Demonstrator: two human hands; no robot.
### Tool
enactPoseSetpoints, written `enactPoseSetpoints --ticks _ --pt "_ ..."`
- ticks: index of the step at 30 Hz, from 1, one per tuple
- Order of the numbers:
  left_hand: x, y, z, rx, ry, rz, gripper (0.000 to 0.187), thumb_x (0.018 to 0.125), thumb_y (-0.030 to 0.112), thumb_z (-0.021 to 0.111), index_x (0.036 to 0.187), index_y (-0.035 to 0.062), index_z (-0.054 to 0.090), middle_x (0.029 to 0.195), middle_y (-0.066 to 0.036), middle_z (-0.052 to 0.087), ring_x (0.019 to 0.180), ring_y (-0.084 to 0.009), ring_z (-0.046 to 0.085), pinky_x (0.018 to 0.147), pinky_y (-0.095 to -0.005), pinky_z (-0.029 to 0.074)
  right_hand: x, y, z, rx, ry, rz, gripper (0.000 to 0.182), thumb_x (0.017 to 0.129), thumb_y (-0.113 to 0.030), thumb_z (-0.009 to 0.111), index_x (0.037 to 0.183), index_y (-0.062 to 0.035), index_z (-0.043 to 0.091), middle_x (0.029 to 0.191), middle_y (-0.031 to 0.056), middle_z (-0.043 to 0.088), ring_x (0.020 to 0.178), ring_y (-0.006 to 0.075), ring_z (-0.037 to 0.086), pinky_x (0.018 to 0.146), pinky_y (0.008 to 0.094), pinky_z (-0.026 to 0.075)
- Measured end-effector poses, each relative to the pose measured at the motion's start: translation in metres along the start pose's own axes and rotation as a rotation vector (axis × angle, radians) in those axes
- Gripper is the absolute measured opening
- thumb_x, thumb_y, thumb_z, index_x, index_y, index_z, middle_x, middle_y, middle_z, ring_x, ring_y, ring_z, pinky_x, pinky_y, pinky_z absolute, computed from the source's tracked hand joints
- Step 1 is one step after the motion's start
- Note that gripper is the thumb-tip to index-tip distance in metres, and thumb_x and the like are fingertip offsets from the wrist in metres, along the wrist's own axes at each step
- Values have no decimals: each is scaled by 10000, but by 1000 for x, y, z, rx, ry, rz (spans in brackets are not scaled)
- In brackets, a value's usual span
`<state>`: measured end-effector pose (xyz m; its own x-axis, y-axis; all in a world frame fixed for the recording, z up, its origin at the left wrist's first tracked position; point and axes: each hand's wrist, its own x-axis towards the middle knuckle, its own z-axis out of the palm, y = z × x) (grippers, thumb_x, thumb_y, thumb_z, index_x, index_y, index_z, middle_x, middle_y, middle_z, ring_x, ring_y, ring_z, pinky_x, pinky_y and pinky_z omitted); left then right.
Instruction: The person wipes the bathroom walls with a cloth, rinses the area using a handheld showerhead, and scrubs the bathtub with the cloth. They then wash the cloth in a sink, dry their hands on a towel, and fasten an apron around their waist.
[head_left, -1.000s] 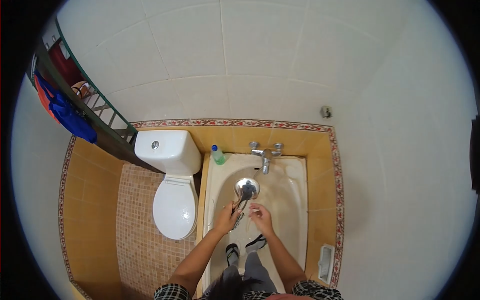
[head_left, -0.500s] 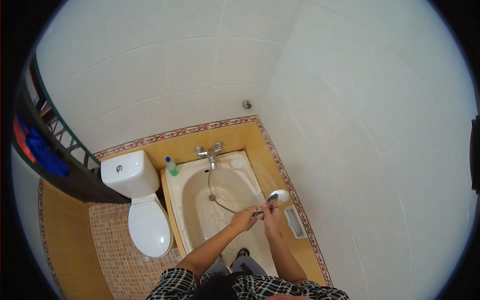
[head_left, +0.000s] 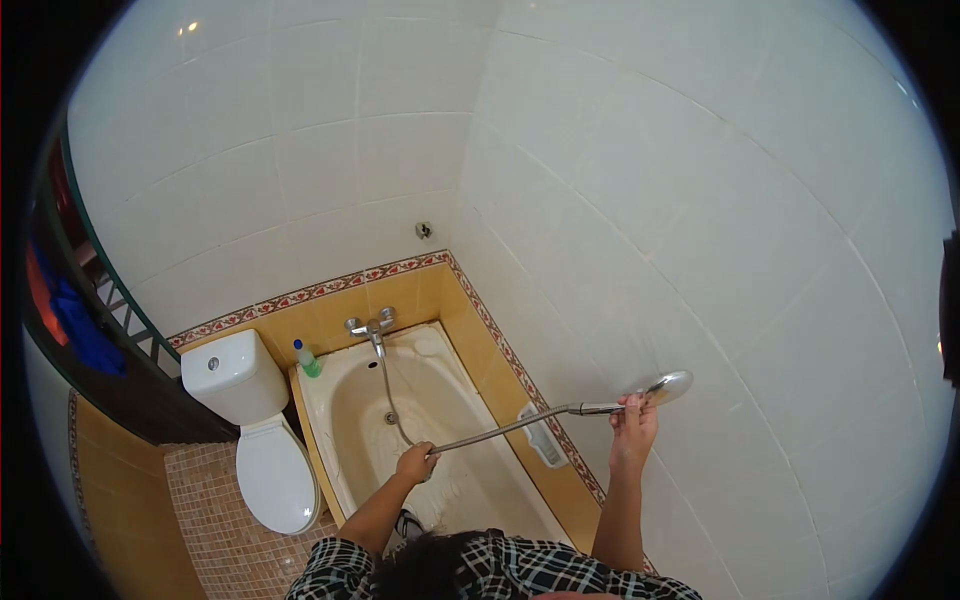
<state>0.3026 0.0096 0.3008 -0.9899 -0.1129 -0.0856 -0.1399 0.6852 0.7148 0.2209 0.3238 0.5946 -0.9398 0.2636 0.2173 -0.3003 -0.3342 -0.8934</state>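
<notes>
My right hand (head_left: 633, 435) is closed around the chrome shower head (head_left: 668, 387) near its neck, over by the white tiled wall on the right. From the handle a metal shower hose (head_left: 505, 427) stretches left to my left hand (head_left: 416, 462), whose fingers are wrapped round it above the bathtub. Beyond that hand the hose drops into the tub and runs up to the chrome mixer tap (head_left: 374, 328) on the far wall. The cream bathtub (head_left: 480, 480) lies below both hands, with wet streaks on its floor.
A white toilet (head_left: 270, 470) stands left of the tub. On the tub's corner is a green bottle with a blue cap (head_left: 308, 360). A white soap dish (head_left: 543, 437) is set in the right wall. A wall bracket (head_left: 424, 230) sits above the tiled border.
My right hand has moved right and up with the shower head, away from my left hand. The hose between them is now pulled out long. The view has shifted too.
</notes>
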Motion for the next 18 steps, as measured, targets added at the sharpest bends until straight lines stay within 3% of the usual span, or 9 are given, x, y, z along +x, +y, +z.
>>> enactPoseSetpoints --ticks 9,12,18 --pt "-37 38 19 -70 226 -84 168 855 216 609 909 58 631 899 -147 635 855 -331 613 754 -410 476 -17 71 -88 -230 -127 140 128 947 -131 533 1036 -43 507 843 28 555 637 55 494 571 199 445" --pt "-53 44 31 -71 308 -85 146 836 176 631 911 51 636 897 -142 638 854 -327 615 750 -398 477 -19 104 -110 -296 -164 177 140 912 -114 564 1000 -13 525 814 15 545 648 57 502 552 197 450" --pt "-80 51 42 -63 364 -116 155 796 98 662 936 36 640 922 -148 644 873 -322 621 768 -387 480 -37 154 -135 -365 -171 250 273 896 -107 581 1114 51 534 787 25 544 608 78 532 503 223 489"
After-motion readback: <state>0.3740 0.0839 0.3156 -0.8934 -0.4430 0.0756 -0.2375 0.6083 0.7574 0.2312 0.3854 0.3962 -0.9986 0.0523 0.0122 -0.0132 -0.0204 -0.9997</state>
